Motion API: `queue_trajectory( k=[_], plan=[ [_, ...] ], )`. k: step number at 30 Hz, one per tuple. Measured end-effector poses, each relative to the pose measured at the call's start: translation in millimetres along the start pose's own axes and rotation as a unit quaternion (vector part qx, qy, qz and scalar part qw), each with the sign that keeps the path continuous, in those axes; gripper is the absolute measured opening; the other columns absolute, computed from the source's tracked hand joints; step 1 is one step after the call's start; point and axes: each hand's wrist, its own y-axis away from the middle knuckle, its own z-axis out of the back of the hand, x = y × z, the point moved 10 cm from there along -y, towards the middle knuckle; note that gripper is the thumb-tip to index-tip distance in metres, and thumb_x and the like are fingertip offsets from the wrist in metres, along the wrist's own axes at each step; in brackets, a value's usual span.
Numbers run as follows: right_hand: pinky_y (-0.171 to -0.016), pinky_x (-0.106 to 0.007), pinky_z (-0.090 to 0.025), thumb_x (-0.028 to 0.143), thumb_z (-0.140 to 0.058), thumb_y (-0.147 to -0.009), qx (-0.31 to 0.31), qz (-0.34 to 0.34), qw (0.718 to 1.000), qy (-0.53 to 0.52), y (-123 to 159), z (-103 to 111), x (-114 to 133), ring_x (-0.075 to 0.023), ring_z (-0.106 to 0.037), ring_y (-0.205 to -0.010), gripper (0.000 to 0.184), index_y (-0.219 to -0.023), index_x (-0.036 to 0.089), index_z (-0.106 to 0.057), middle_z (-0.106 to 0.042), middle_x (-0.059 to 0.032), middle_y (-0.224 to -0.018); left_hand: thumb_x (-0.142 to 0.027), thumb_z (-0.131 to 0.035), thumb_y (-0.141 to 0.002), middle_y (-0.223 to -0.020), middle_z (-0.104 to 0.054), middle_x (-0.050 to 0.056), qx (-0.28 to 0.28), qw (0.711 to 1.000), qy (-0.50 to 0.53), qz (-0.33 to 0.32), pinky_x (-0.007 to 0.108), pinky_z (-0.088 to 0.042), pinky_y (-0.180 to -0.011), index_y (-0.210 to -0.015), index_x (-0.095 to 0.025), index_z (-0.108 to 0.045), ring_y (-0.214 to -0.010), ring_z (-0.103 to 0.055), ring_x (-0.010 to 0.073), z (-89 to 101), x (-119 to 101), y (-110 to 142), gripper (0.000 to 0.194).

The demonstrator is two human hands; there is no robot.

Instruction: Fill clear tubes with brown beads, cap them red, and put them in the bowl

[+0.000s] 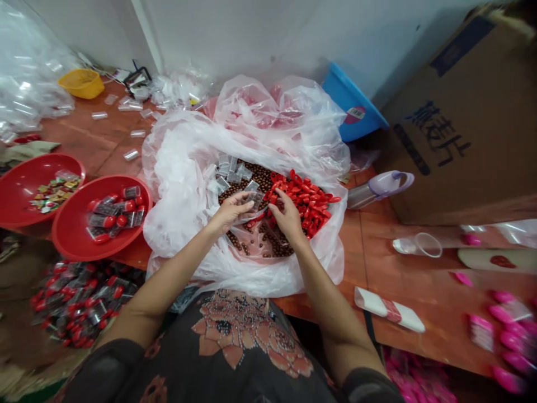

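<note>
A clear plastic container (255,199) is pinched between the fingers of my left hand (235,211), above the middle of a white plastic bag (176,168) that lies spread open. My right hand (288,217) is just to its right, at the near left edge of a heap of red plastic caps (308,201). Its thumb and forefinger are apart, with nothing visible held between them. Small brown balls (255,173) lie in the bag below and behind both hands. Several more clear containers (229,168) rest on the balls at the back left.
Two red bowls stand at the left; the nearer bowl (62,235) holds filled, red-capped containers. More capped containers (88,302) are heaped below. A blue basin (352,106) and a large cardboard box (465,123) stand back right. A scoop (380,187) lies right of the bag.
</note>
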Motion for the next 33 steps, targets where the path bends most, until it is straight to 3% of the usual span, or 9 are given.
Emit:
queue_trajectory(
  k=[3,5,8,10,14,22,25,28,33],
  plan=[
    [-0.083,-0.034,-0.055,0.033,-0.068,-0.081,-0.021,-0.047,0.976,-0.211,14,7,2,-0.0161,-0.066,-0.085,0.035,-0.114,0.026,-0.062,-0.068,0.0004,-0.097,-0.008,-0.074,-0.077,-0.097,-0.071,0.003,0.001,0.999,0.042,0.01,0.034,-0.059,-0.085,-0.105,-0.015,-0.068,-0.08,-0.071,0.0137,-1.1,4,16,0.03],
    [-0.074,-0.029,-0.056,0.032,-0.075,-0.074,-0.053,-0.08,0.947,-0.306,25,16,4,-0.0127,-0.065,-0.073,0.028,-0.099,0.026,-0.063,-0.065,0.0046,-0.086,-0.005,-0.073,-0.076,-0.095,-0.072,0.003,-0.003,0.998,0.06,0.014,0.031,-0.059,-0.083,-0.102,-0.014,-0.067,-0.08,-0.072,0.0138,-1.2,7,23,0.028],
    [-0.074,-0.026,-0.056,0.029,-0.08,-0.069,-0.11,-0.094,0.913,-0.381,38,33,11,-0.0106,-0.066,-0.075,0.023,-0.086,0.024,-0.064,-0.068,0.0052,-0.086,-0.007,-0.074,-0.074,-0.097,-0.072,0.005,0.001,0.999,0.051,0.004,0.026,-0.059,-0.076,-0.099,-0.012,-0.068,-0.077,-0.071,0.0127,-3.7,9,31,0.026],
    [-0.08,-0.027,-0.056,0.028,-0.08,-0.069,-0.121,-0.094,0.906,-0.395,42,39,18,-0.0116,-0.069,-0.084,0.026,-0.093,0.026,-0.069,-0.072,0.0033,-0.096,-0.012,-0.076,-0.074,-0.099,-0.072,0.006,0.015,1.0,0.024,-0.008,0.026,-0.059,-0.073,-0.1,-0.012,-0.069,-0.076,-0.071,0.0131,-8.3,9,35,0.027],
    [-0.097,-0.038,-0.054,0.033,-0.074,-0.078,-0.076,-0.082,0.923,-0.367,45,33,37,-0.0164,-0.069,-0.106,0.035,-0.113,0.031,-0.071,-0.075,0.0001,-0.114,-0.02,-0.079,-0.072,-0.108,-0.072,0.009,0.045,0.998,-0.036,-0.013,0.029,-0.058,-0.075,-0.106,-0.013,-0.071,-0.082,-0.07,0.015,-21.0,11,41,0.036],
    [-0.108,-0.05,-0.046,0.036,-0.066,-0.087,0.002,0.004,0.991,-0.137,52,30,67,-0.0224,-0.065,-0.118,0.029,-0.114,0.03,-0.073,-0.073,-0.0011,-0.122,-0.019,-0.081,-0.068,-0.103,-0.073,0.008,0.063,0.994,-0.089,-0.005,0.031,-0.056,-0.08,-0.103,-0.014,-0.075,-0.083,-0.068,0.0149,-34.5,14,49,0.036],
    [-0.108,-0.05,-0.045,0.035,-0.064,-0.09,0.054,0.077,0.995,-0.027,57,30,84,-0.0226,-0.062,-0.121,0.033,-0.123,0.032,-0.068,-0.07,-0.0011,-0.127,-0.02,-0.083,-0.066,-0.101,-0.074,0.008,0.057,0.992,-0.107,-0.032,0.031,-0.055,-0.081,-0.101,-0.013,-0.076,-0.085,-0.068,0.0153,-34.1,8,50,0.036],
    [-0.108,-0.05,-0.045,0.033,-0.066,-0.089,0.085,0.105,0.99,0.045,63,29,90,-0.0241,-0.059,-0.125,0.044,-0.132,0.032,-0.061,-0.063,-0.0028,-0.137,-0.023,-0.084,-0.065,-0.096,-0.074,0.007,0.062,0.99,-0.119,-0.041,0.03,-0.056,-0.077,-0.098,-0.013,-0.076,-0.08,-0.067,0.0154,-36.8,6,52,0.035],
    [-0.109,-0.049,-0.046,0.031,-0.056,-0.094,0.04,0.059,0.997,-0.022,70,31,83,-0.0215,-0.061,-0.123,0.037,-0.131,0.03,-0.063,-0.066,-0.0025,-0.133,-0.019,-0.081,-0.067,-0.089,-0.074,0.006,0.062,0.988,-0.132,-0.044,0.028,-0.056,-0.073,-0.097,-0.014,-0.077,-0.076,-0.067,0.014,-44.5,8,57,0.031]
  ],
)
